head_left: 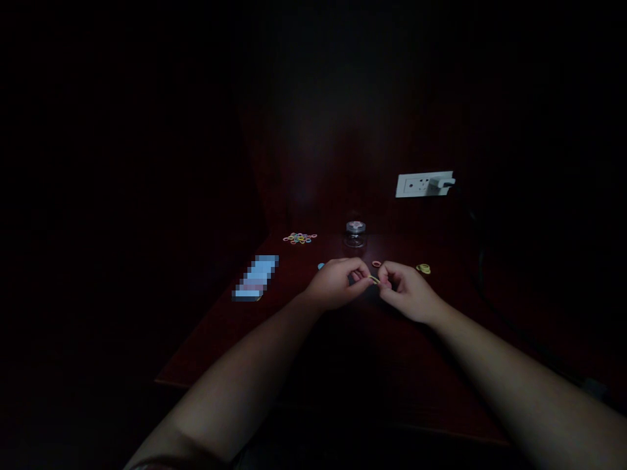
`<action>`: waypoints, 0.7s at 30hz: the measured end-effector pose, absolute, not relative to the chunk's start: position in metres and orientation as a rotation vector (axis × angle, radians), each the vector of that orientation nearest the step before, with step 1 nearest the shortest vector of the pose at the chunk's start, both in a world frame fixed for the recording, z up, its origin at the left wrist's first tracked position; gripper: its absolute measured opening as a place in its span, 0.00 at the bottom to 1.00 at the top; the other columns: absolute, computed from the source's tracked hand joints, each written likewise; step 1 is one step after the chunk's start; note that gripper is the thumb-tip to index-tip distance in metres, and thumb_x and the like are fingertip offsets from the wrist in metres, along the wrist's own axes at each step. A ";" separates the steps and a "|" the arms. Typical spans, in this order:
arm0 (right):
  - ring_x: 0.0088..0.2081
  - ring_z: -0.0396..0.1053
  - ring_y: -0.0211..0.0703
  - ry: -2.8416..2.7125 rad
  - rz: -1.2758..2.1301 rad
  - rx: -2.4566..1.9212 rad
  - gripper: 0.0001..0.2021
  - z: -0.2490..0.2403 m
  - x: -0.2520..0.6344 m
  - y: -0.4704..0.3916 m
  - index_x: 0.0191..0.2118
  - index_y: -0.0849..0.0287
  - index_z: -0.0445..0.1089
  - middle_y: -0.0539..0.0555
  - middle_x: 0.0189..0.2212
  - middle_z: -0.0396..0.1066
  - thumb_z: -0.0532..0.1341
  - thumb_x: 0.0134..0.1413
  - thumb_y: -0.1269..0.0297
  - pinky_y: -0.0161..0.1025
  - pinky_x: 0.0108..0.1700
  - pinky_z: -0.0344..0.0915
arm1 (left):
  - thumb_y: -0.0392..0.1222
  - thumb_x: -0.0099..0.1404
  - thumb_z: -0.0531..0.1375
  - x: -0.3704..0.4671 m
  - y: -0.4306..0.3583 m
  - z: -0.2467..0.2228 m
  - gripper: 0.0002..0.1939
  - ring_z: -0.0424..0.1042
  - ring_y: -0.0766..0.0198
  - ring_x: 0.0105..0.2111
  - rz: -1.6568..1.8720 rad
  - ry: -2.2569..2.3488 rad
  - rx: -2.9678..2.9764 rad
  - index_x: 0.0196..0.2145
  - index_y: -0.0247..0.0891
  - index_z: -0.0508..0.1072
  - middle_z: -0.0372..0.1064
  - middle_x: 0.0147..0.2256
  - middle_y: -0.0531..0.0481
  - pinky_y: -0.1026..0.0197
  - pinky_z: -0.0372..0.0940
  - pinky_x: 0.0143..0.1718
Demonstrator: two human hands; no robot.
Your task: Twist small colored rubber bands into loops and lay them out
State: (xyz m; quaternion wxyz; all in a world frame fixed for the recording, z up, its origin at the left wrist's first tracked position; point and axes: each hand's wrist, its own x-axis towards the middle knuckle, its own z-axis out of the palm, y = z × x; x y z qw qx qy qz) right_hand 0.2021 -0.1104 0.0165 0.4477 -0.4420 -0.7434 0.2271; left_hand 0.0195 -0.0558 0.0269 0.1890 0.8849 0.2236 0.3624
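Between my two hands, above the dark red table, is a small yellow hair tie (pixel 374 279). The fingertips of my left hand (pixel 337 282) pinch its left end. My right hand (pixel 409 290) pinches the other end with thumb and fingers. Just beyond the hands lies a reddish-pink hair tie (pixel 377 264). Several yellow hair ties (pixel 424 268) lie in a small pile right of my right hand. A bit of something blue (pixel 321 266) shows behind my left hand, mostly hidden by it.
A mixed pile of colourful hair ties (pixel 300 239) lies at the back left of the table (pixel 215 346). A clear lidded jar (pixel 355 236) stands at the back middle. A bright, pixelated flat object (pixel 255 279) lies at left. A wall socket (pixel 416 185) holds a plug with a dark cable.
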 end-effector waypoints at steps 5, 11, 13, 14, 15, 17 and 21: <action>0.24 0.52 0.35 -1.839 0.562 -1.091 0.07 0.016 0.202 -0.110 0.24 0.57 0.55 0.45 0.21 0.55 0.57 0.45 0.71 0.34 0.27 0.52 | 0.38 0.60 0.59 0.019 -0.056 0.027 0.04 0.70 0.70 0.29 1.009 0.600 2.493 0.33 0.36 0.73 0.72 0.31 0.51 0.68 0.62 0.30; 0.24 0.53 0.35 -1.858 0.520 -1.111 0.08 0.013 0.204 -0.109 0.24 0.57 0.55 0.46 0.21 0.55 0.57 0.48 0.69 0.34 0.27 0.53 | 0.39 0.61 0.59 0.019 -0.056 0.027 0.05 0.70 0.69 0.30 1.001 0.579 2.494 0.33 0.35 0.73 0.71 0.30 0.51 0.68 0.62 0.31; 0.24 0.54 0.36 -1.858 0.506 -1.115 0.08 0.012 0.205 -0.107 0.24 0.57 0.56 0.46 0.21 0.55 0.57 0.50 0.69 0.34 0.27 0.53 | 0.39 0.61 0.59 0.018 -0.056 0.028 0.05 0.70 0.69 0.30 0.996 0.583 2.493 0.33 0.35 0.73 0.72 0.30 0.51 0.68 0.62 0.31; 0.24 0.54 0.36 -1.857 0.504 -1.109 0.08 0.011 0.205 -0.107 0.25 0.56 0.56 0.46 0.21 0.56 0.57 0.51 0.68 0.34 0.27 0.54 | 0.39 0.61 0.59 0.018 -0.056 0.028 0.05 0.69 0.69 0.29 0.996 0.584 2.491 0.33 0.35 0.73 0.72 0.31 0.51 0.68 0.62 0.31; 0.25 0.55 0.36 -1.854 0.506 -1.098 0.08 0.011 0.205 -0.106 0.26 0.56 0.57 0.46 0.21 0.56 0.58 0.51 0.68 0.35 0.27 0.55 | 0.39 0.61 0.59 0.018 -0.056 0.028 0.06 0.69 0.70 0.29 0.996 0.585 2.490 0.34 0.35 0.73 0.72 0.31 0.51 0.68 0.63 0.31; 0.25 0.57 0.37 -1.839 0.516 -1.073 0.06 0.010 0.205 -0.106 0.28 0.56 0.58 0.46 0.22 0.57 0.58 0.52 0.67 0.35 0.28 0.57 | 0.40 0.61 0.58 0.018 -0.056 0.028 0.06 0.69 0.70 0.29 0.998 0.591 2.486 0.34 0.35 0.73 0.72 0.32 0.50 0.68 0.63 0.31; 0.25 0.58 0.36 -1.789 0.547 -1.027 0.05 0.008 0.204 -0.105 0.33 0.56 0.61 0.47 0.24 0.59 0.59 0.53 0.66 0.35 0.28 0.60 | 0.40 0.62 0.58 0.019 -0.056 0.028 0.06 0.70 0.69 0.30 0.999 0.594 2.467 0.35 0.35 0.73 0.73 0.33 0.50 0.68 0.63 0.31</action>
